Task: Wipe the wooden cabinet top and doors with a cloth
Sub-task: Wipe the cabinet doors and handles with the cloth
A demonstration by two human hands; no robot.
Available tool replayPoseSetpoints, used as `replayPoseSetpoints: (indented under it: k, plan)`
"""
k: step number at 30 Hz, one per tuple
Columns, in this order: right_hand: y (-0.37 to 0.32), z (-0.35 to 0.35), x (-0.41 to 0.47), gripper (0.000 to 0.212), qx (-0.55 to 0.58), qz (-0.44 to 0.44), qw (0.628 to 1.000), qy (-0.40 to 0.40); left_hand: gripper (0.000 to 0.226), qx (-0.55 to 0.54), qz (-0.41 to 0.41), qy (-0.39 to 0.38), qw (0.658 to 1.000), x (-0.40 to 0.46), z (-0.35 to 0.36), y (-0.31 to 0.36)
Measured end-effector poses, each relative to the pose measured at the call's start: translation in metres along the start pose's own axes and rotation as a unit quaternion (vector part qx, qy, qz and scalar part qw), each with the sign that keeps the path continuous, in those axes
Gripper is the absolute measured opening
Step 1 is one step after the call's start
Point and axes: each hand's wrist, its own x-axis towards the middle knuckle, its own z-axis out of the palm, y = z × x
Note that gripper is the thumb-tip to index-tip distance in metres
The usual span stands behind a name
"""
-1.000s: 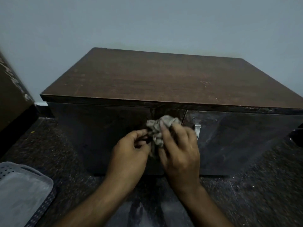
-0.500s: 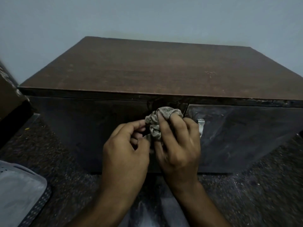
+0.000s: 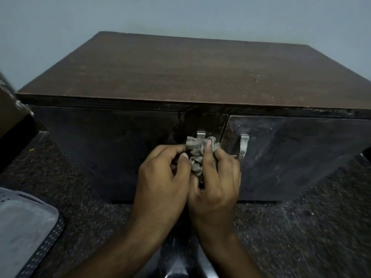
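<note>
A low dark wooden cabinet stands against the wall, its brown top [image 3: 190, 71] bare. Below are the left door [image 3: 104, 141] and the right door [image 3: 297, 153], each with a metal handle. A crumpled grey cloth [image 3: 195, 151] is bunched in front of the left door's handle [image 3: 201, 135], near the seam between the doors. My left hand [image 3: 160, 181] pinches the cloth from the left. My right hand [image 3: 216, 177] grips it from the right, fingers wrapped over it. The right door's handle [image 3: 243, 146] shows just beside my right hand.
A pale perforated plastic basket [image 3: 24, 233] sits on the dark speckled floor [image 3: 301, 227] at the lower left. Another brown piece of furniture [image 3: 10, 117] edges in at the left. A plain grey wall [image 3: 180, 15] rises behind the cabinet.
The view has moved closer to the cabinet. Both hands with the cloth have dropped slightly down the door front, and the top of the left handle now shows above the cloth.
</note>
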Motion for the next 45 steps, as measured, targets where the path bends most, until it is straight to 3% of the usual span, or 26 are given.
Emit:
replayPoseSetpoints:
  k: [3,9,15,20,24,26,30,32,34,40,45]
  plan:
    - [0.003,-0.003,-0.012,0.037,0.062,0.072,0.994,-0.046,0.019,-0.007,-0.005,-0.005,1.000,0.001,-0.001,-0.002]
    - [-0.007,-0.018,0.020,0.026,0.229,0.164,0.959,-0.041,0.018,-0.002,0.015,-0.022,1.000,0.000,0.001,0.000]
    - [0.001,-0.018,0.020,0.024,0.234,0.187,0.950,-0.091,0.014,-0.011,-0.018,-0.003,1.000,0.003,0.004,0.003]
    - [-0.004,-0.021,0.023,0.027,0.242,0.187,0.951,-0.047,0.006,-0.033,-0.084,-0.013,0.996,0.020,0.003,0.009]
    - [0.000,-0.022,0.021,0.023,0.252,0.211,0.937,-0.115,0.004,-0.019,-0.111,-0.037,0.993,0.028,-0.004,0.015]
    - [-0.002,-0.025,0.027,0.020,0.243,0.200,0.943,-0.113,0.003,-0.031,-0.114,-0.042,0.992,0.024,-0.005,0.017]
    - [-0.010,-0.022,0.025,0.029,0.166,0.149,0.975,-0.016,0.003,-0.042,-0.109,-0.024,0.993,0.020,-0.003,0.016]
    - [-0.009,-0.023,0.015,0.037,0.190,0.184,0.964,-0.016,0.004,-0.053,-0.120,-0.027,0.991,0.022,-0.003,0.016]
    - [-0.002,-0.023,0.008,0.028,0.175,0.195,0.965,-0.016,0.005,-0.059,-0.132,-0.035,0.989,0.023,-0.002,0.016]
    - [-0.005,-0.023,0.036,0.014,0.104,0.083,0.989,0.068,0.006,-0.044,-0.119,-0.039,0.991,0.028,-0.001,0.016]
    - [0.002,-0.014,0.023,0.006,-0.007,0.057,0.998,0.032,0.007,-0.042,-0.108,-0.014,0.993,0.026,0.003,0.014]
